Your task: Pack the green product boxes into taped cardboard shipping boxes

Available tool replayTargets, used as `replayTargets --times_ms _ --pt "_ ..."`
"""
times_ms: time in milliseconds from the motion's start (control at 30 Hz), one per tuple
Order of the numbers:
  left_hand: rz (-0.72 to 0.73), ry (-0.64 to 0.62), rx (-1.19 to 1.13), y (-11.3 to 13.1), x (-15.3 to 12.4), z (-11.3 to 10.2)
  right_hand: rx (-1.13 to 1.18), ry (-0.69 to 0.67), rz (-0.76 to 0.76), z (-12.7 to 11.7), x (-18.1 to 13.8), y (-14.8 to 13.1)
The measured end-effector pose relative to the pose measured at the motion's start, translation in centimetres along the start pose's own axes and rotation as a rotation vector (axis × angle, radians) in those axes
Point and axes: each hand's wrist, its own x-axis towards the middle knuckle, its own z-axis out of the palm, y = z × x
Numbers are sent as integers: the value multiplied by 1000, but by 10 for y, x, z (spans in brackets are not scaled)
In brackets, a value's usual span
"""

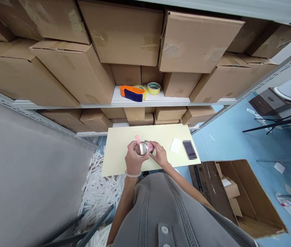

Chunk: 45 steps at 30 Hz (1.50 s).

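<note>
In the head view, a round compact mirror with a shiny rim is held over the pale yellow tabletop. My left hand is closed around its left side, with a light bracelet on the wrist. At the other side, the fingers of my right hand grip a pink rounded part that seems joined to the mirror. A small pink strip sticks up just beyond my left fingers; whether it touches the compact I cannot tell. The undersides of both hands are hidden.
A white card and a blurred dark rectangular item lie on the table's right. An orange-and-blue tape dispenser and a tape roll rest on the shelf among cartons. A large open carton stands right; shredded paper covers the floor left.
</note>
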Motion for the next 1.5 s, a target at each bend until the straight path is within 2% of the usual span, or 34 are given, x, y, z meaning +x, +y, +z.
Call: replayTargets --times_ms 100,200,300,400,533,667,767,867,933,967,1033,1100,1167,1267,1333,1433,1500 --pt "25 118 -19 10 -1 -18 -31 -25 -85 1 16 -13" --pt "3 227 -78 20 -3 -36 -66 -50 -94 7 29 -14" --pt "-26 344 -201 28 -5 -54 -87 -24 -11 7 38 3" --pt "-71 418 -270 25 -6 -66 -94 89 152 -3 49 31" --pt "-149 454 -251 10 -8 -67 -152 234 342 -20 60 64" --pt "-216 446 -219 -2 -12 -60 -185 210 462 -27 60 82" --pt "-247 415 -230 -6 -14 -58 -195 227 473 -35 55 83" --pt "-247 406 -291 -11 -9 -58 -167 375 384 -48 48 66" --pt "-238 403 -351 -14 -3 -57 -53 431 258 -56 39 40" --pt "-234 400 -381 -16 2 -57 30 396 168 -60 33 24" --pt "-232 389 -441 -17 12 -56 179 197 -46 -63 19 -11" --pt "-230 371 -502 -18 23 -55 191 -11 -224 -63 5 -43" --pt "-229 336 -565 -17 32 -53 127 -77 -311 -59 -5 -65" --pt "-250 250 -647 -17 41 -49 118 -15 -256 -50 -13 -76" --pt "-270 190 -688 -18 42 -48 209 30 -177 -44 -17 -76" --pt "-299 83 -753 -23 38 -46 526 -11 -27 -38 -26 -75" --pt "-324 -6 -838 -29 33 -43 884 -154 162 -36 -32 -76"
